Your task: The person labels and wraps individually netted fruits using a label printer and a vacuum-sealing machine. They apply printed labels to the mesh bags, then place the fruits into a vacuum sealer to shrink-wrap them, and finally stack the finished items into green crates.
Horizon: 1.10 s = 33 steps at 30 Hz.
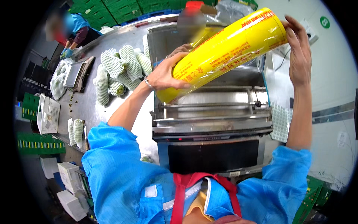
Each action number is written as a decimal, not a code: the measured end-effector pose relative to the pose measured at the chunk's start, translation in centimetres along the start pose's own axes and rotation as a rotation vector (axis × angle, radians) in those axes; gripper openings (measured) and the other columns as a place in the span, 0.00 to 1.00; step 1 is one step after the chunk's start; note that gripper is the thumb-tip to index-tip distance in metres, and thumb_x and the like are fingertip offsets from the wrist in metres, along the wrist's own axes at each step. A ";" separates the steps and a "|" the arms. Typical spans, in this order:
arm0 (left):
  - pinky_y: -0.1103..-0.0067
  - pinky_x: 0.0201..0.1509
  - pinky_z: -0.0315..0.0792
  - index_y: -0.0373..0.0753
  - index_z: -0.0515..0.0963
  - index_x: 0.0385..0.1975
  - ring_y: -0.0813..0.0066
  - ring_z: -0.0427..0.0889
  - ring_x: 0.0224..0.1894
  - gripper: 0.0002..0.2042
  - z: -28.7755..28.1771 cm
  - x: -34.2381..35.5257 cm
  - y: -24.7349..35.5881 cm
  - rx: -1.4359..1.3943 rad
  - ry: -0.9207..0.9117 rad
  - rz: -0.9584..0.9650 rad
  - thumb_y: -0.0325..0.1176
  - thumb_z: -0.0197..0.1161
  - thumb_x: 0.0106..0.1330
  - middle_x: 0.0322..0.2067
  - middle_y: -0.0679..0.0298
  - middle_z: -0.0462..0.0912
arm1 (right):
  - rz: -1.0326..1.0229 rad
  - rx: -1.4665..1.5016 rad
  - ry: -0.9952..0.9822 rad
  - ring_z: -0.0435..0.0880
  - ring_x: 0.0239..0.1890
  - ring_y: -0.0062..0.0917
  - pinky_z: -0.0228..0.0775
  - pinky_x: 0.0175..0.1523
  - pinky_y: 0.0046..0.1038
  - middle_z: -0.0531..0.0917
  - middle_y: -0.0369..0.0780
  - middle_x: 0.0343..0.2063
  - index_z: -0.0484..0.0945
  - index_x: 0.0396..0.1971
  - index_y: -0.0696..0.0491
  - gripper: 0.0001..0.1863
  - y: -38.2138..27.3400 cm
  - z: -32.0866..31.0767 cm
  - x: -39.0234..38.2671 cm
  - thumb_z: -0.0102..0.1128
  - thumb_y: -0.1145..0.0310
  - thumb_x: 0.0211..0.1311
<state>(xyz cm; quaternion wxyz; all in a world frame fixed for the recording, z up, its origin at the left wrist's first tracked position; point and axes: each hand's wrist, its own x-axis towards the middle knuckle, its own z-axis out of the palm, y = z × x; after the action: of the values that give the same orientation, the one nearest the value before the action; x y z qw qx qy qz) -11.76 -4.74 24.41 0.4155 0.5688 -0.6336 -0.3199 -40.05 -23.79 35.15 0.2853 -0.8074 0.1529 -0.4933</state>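
Note:
My left hand [167,76] grips the lower left end of a large yellow roll of film [227,50] with red print, its fingers over the top and thumb along the near side. My right hand [299,52] holds the raised right end with its fingertips. The roll is tilted above a steel wrapping machine [210,123] with metal rollers and a black front plate; the machine's upright shiny back reflects part of the roll and hand. Left of the machine, several items in white foam nets [127,61] lie on the steel table [93,112].
A co-worker [80,31] in blue works at the upper left. Along the left are a scale [76,74], a white basket [48,114], green crates [41,145] and white foam boxes [71,201]. A foam tray [279,121] and a white wall [332,74] are at the right.

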 end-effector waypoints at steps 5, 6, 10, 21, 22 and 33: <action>0.78 0.55 0.63 0.31 0.62 0.56 0.72 0.70 0.51 0.46 -4.1 -6.3 2.5 -0.352 0.076 -0.101 0.53 0.68 0.38 0.50 0.59 0.71 | 0.438 0.425 -0.163 0.73 0.50 0.27 0.62 0.56 0.31 0.73 0.41 0.47 0.65 0.53 0.58 0.25 1.3 1.4 -4.9 0.43 0.54 0.65; 0.78 0.54 0.65 0.31 0.61 0.56 0.71 0.71 0.51 0.45 -3.9 -8.3 3.0 -0.598 0.115 -0.078 0.51 0.69 0.38 0.51 0.58 0.71 | 0.496 0.443 -0.228 0.76 0.40 0.21 0.67 0.48 0.24 0.76 0.36 0.40 0.70 0.46 0.56 0.17 0.4 1.4 -6.2 0.52 0.63 0.61; 0.71 0.52 0.72 0.32 0.62 0.56 0.65 0.76 0.48 0.38 -2.4 -18.2 2.7 -1.056 0.296 -0.069 0.54 0.63 0.50 0.47 0.54 0.75 | 0.682 0.510 -0.526 0.78 0.34 0.22 0.71 0.42 0.22 0.79 0.41 0.32 0.71 0.41 0.62 0.12 -2.1 4.0 -9.3 0.53 0.73 0.59; 0.71 0.45 0.77 0.33 0.65 0.51 0.65 0.80 0.41 0.30 2.2 -36.1 -1.9 -1.221 0.925 -0.315 0.49 0.61 0.57 0.43 0.54 0.78 | 0.556 0.561 -0.939 0.78 0.36 0.20 0.70 0.44 0.22 0.79 0.39 0.32 0.71 0.43 0.61 0.13 -6.8 13.6 -7.9 0.53 0.71 0.59; 0.71 0.45 0.77 0.33 0.65 0.51 0.65 0.80 0.41 0.30 2.4 -37.0 -2.8 -1.259 0.917 -0.314 0.49 0.61 0.56 0.43 0.54 0.77 | 0.569 0.534 -0.980 0.78 0.37 0.21 0.70 0.44 0.22 0.79 0.38 0.33 0.72 0.43 0.60 0.14 -8.0 14.9 -8.1 0.54 0.71 0.58; 0.71 0.56 0.68 0.35 0.58 0.58 0.66 0.73 0.51 0.37 -0.7 -27.2 -7.9 -1.526 0.477 -0.085 0.55 0.60 0.56 0.52 0.56 0.70 | 0.107 -0.009 -0.837 0.48 0.64 0.52 0.51 0.65 0.35 0.42 0.59 0.62 0.47 0.62 0.56 0.47 -19.5 31.9 -19.8 0.68 0.68 0.44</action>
<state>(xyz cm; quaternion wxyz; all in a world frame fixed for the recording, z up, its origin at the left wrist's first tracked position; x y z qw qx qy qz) -7.29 20.98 13.38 0.8016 0.2046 -0.1119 -0.5505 -21.73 11.93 21.85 0.3446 -0.9303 0.0675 -0.1064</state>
